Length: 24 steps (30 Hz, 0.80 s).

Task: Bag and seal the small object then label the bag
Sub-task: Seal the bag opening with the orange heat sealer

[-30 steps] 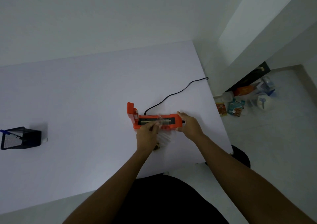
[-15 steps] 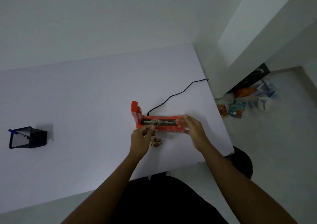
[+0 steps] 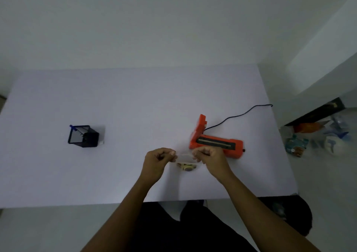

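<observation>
A small clear plastic bag [image 3: 185, 158] hangs between my hands just above the white table [image 3: 135, 101], with a small yellowish round object [image 3: 187, 166] at its bottom. My left hand [image 3: 159, 160] pinches the bag's top left corner. My right hand [image 3: 209, 158] pinches the top right corner. An orange heat sealer [image 3: 216, 142] lies just beyond my right hand with its lid raised at the left end and its sealing strip bare.
A black mesh pen holder [image 3: 84, 136] with a blue pen stands at the table's left. The sealer's black cord [image 3: 239, 114] runs to the right table edge. Packets and bottles [image 3: 316, 136] clutter the floor at right. My dark-clothed legs sit below the near edge.
Both hands have pulled the bag off the sealer's strip toward me and a little left. The camera has swung left, so the pen holder sits further into view.
</observation>
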Available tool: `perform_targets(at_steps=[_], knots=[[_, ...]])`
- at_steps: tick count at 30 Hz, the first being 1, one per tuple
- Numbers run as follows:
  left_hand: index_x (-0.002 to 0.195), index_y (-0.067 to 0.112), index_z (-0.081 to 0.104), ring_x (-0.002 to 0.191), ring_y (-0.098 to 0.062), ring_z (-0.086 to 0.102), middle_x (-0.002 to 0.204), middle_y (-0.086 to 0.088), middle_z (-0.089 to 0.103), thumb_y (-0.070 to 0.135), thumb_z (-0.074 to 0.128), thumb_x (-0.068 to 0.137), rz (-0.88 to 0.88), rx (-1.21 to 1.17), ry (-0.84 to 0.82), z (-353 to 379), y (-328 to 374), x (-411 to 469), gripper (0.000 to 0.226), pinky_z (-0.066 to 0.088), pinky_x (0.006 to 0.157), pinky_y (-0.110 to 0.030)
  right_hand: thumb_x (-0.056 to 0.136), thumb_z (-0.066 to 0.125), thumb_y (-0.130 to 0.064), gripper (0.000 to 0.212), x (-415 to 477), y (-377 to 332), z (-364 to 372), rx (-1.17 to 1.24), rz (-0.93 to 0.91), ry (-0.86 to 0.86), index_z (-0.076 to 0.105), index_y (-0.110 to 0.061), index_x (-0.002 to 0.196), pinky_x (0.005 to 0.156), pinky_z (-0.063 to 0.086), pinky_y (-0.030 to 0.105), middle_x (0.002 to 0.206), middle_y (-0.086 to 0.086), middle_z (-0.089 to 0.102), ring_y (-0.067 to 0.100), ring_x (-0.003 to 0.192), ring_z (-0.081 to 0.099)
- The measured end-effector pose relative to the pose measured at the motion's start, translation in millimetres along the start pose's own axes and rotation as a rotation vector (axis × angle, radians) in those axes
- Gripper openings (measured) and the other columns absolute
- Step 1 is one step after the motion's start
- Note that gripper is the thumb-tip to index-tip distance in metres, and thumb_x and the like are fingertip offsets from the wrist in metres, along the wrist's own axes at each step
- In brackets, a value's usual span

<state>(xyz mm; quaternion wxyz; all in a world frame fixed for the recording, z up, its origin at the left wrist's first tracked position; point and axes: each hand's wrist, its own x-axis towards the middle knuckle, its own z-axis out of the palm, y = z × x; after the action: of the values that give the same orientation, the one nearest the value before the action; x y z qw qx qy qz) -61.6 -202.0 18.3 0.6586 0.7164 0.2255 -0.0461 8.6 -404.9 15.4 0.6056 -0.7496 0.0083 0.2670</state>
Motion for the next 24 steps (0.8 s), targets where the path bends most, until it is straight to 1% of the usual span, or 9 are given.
perform_targets(at_steps=[2, 4, 7, 9, 13, 16, 20, 24], knots=[[0.093, 0.001, 0.074, 0.071, -0.013, 0.073, 0.079, -0.01, 0.076, 0.006, 0.066, 0.089, 0.006, 0.026, -0.007, -29.7, -0.2, -4.9, 0.01, 0.05, 0.062, -0.012, 0.087, 0.071, -0.006, 0.006, 4.0, -12.2, 27.7, -0.001, -0.029, -0.031, 0.076, -0.005, 0.088, 0.057, 0.048, 0.014, 0.074, 0.007, 0.074, 0.006, 0.059, 0.063], [0.091, 0.002, 0.075, 0.07, -0.012, 0.072, 0.078, -0.009, 0.076, 0.006, 0.067, 0.089, 0.015, 0.036, 0.002, -59.3, -2.2, -8.9, 0.009, 0.048, 0.06, -0.011, 0.086, 0.072, -0.007, 0.005, 8.5, -22.3, 55.3, -0.005, -0.037, -0.062, 0.077, -0.005, 0.087, 0.056, 0.049, 0.018, 0.073, 0.009, 0.075, 0.01, 0.06, 0.064], [0.089, 0.006, 0.075, 0.07, -0.018, 0.073, 0.078, -0.008, 0.076, 0.006, 0.068, 0.088, 0.026, 0.002, 0.012, -107.6, -5.3, -11.9, 0.007, 0.05, 0.061, -0.013, 0.085, 0.074, -0.009, 0.003, 13.4, -36.4, 94.8, 0.022, -0.018, -0.102, 0.077, -0.007, 0.085, 0.052, 0.05, 0.027, 0.074, 0.014, 0.075, 0.02, 0.063, 0.067], [0.089, 0.006, 0.075, 0.07, -0.022, 0.073, 0.078, -0.008, 0.076, 0.006, 0.07, 0.086, 0.033, -0.014, -0.014, -139.2, -7.8, -11.7, 0.006, 0.05, 0.061, -0.014, 0.085, 0.074, -0.008, 0.003, 14.8, -43.6, 119.2, 0.04, 0.01, -0.125, 0.077, -0.009, 0.084, 0.051, 0.05, 0.03, 0.076, 0.016, 0.075, 0.026, 0.066, 0.069], [0.091, 0.004, 0.075, 0.069, -0.024, 0.074, 0.076, -0.008, 0.076, 0.008, 0.073, 0.084, 0.023, -0.003, -0.129, -194.0, -15.4, -4.9, 0.008, 0.049, 0.058, -0.016, 0.086, 0.074, -0.01, 0.005, 16.7, -53.7, 161.2, -0.018, 0.053, -0.184, 0.077, -0.006, 0.088, 0.05, 0.052, 0.029, 0.079, 0.017, 0.076, 0.033, 0.07, 0.073], [0.091, 0.003, 0.075, 0.069, -0.024, 0.074, 0.076, -0.009, 0.076, 0.007, 0.073, 0.084, -0.004, 0.029, -0.229, -221.5, -19.5, 4.3, 0.008, 0.049, 0.057, -0.019, 0.088, 0.072, -0.012, 0.007, 16.5, -60.6, 180.3, -0.081, 0.06, -0.215, 0.076, -0.006, 0.089, 0.045, 0.049, 0.027, 0.079, 0.015, 0.076, 0.033, 0.071, 0.074], [0.093, -0.001, 0.074, 0.067, -0.021, 0.073, 0.077, -0.01, 0.076, 0.007, 0.072, 0.086, 0.025, 0.064, -0.364, -240.4, -16.7, 22.7, 0.01, 0.047, 0.057, -0.012, 0.088, 0.072, -0.012, 0.01, 21.0, -70.3, 191.7, -0.126, 0.1, -0.239, 0.076, -0.003, 0.089, 0.042, 0.046, 0.024, 0.078, 0.016, 0.076, 0.028, 0.069, 0.073], [0.094, 0.005, 0.075, 0.07, -0.021, 0.073, 0.076, -0.005, 0.077, 0.014, 0.072, 0.086, 0.011, 0.11, -0.387, -238.4, -15.2, 52.4, 0.012, 0.048, 0.056, -0.015, 0.087, 0.073, -0.013, 0.013, 43.6, -76.9, 188.1, -0.122, 0.189, -0.2, 0.074, 0.0, 0.092, 0.043, 0.046, 0.025, 0.08, 0.018, 0.076, 0.03, 0.067, 0.073]])
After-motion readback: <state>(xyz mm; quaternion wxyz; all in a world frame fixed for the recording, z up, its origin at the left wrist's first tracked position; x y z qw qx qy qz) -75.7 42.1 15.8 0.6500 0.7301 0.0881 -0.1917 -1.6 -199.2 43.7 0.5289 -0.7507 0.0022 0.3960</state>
